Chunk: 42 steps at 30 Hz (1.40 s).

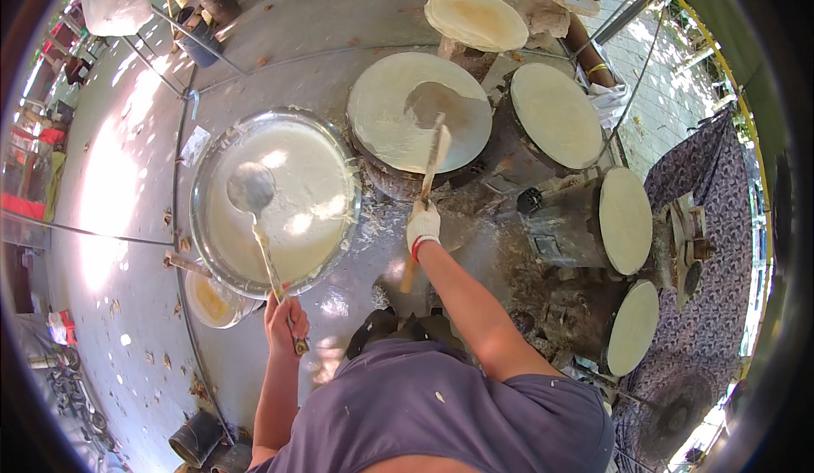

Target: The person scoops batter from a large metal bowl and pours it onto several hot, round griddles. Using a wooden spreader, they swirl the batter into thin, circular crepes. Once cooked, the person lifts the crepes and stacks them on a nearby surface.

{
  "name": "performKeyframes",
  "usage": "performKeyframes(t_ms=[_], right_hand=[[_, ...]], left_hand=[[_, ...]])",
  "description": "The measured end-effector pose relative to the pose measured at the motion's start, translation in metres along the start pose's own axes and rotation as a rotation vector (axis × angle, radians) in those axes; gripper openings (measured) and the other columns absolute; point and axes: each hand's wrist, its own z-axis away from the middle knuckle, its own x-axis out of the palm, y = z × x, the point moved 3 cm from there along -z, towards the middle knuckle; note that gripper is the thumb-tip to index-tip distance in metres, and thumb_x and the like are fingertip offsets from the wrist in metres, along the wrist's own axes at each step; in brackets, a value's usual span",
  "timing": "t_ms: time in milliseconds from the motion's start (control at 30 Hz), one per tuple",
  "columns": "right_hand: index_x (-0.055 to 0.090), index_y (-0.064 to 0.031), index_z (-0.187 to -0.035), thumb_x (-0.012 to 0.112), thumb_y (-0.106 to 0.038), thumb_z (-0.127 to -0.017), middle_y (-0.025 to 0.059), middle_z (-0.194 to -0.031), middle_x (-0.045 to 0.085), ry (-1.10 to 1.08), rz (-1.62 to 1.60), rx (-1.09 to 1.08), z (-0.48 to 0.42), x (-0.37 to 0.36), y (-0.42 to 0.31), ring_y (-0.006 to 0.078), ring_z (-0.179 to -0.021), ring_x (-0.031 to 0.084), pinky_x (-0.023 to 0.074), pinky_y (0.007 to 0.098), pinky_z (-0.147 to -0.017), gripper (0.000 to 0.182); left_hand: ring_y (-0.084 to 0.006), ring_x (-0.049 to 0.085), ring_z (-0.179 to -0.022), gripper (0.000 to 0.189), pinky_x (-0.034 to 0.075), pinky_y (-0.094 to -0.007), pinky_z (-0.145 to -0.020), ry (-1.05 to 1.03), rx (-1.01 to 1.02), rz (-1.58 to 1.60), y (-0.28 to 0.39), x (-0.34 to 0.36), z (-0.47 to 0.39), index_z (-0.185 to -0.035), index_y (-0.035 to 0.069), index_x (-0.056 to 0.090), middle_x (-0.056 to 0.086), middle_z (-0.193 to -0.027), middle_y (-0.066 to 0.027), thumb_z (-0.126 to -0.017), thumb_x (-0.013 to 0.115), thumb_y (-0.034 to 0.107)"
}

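Observation:
My bare left hand (286, 322) grips the handle of a long ladle (250, 188), whose round metal bowl is over pale batter (305, 180) in a wide metal basin (197, 219). In a white glove with a red cuff, my right hand (424, 225) holds a flat wooden spreader (435, 149). The spreader's far end is over a round griddle (458, 107) on a stove. Pale batter covers much of that griddle, while a grey-brown patch is bare. Whether the spreader touches the surface I cannot tell.
Several more stoves with pale, batter-covered round tops (555, 116) curve round to the right. Beyond the griddle is a stack of thin round sheets (475, 18) on a stand. A tub (216, 301) with something yellow stands beside the basin. Metal poles (184, 174) cross the left side.

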Motion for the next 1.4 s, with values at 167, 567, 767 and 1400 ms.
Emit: performKeyframes(t_ms=[167, 567, 767, 1400], right_hand=[[0.057, -0.0021, -0.112, 0.046, -0.033, -0.092, 0.0253, -0.091, 0.062, -0.188, 0.301, -0.189, -0.009, -0.005, 0.034, 0.0411, -0.088, 0.058, 0.0436, 0.0418, -0.078, 0.039], [0.058, -0.0118, -0.105, 0.054, -0.033, -0.088, -0.0005, -0.06, 0.049, -0.371, 0.099, 0.107, 0.008, -0.096, 0.014, 0.0105, -0.036, 0.039, 0.0308, 0.0284, -0.034, 0.027], [0.06, -0.0073, -0.104, 0.053, -0.031, -0.09, 0.0024, -0.063, 0.054, -0.262, 0.091, -0.088, -0.074, -0.157, -0.041, 0.0121, -0.05, 0.051, 0.0388, 0.0275, -0.044, 0.028], [0.056, -0.0052, -0.113, 0.047, -0.034, -0.091, 0.0251, -0.095, 0.063, -0.453, 0.847, -0.498, -0.17, -0.246, -0.129, 0.0426, -0.089, 0.06, 0.0471, 0.0476, -0.077, 0.037]], left_hand=[[-0.0066, 0.031, -0.035, 0.023, 0.027, -0.0222, -0.031, -0.073, -0.174, 0.084, -0.021, 0.0, 0.019, -0.113, 0.007, 0.044, 0.036, -0.061, -0.0014, -0.091, 0.044, 0.005], [-0.0083, 0.033, -0.041, 0.02, 0.03, -0.0236, -0.038, -0.263, -0.252, 0.189, -0.042, 0.076, 0.014, -0.107, 0.01, 0.045, 0.035, -0.064, -0.0005, -0.089, 0.053, 0.012], [-0.0091, 0.034, -0.048, 0.021, 0.033, -0.0241, -0.044, -0.296, -0.211, 0.171, -0.074, 0.137, 0.001, -0.106, 0.01, 0.046, 0.036, -0.069, -0.0005, -0.088, 0.055, 0.014], [-0.0108, 0.039, -0.061, 0.02, 0.035, -0.0219, -0.046, -0.161, -0.112, 0.192, -0.152, 0.282, -0.022, -0.101, 0.006, 0.045, 0.043, -0.087, -0.0035, -0.084, 0.056, 0.007]])
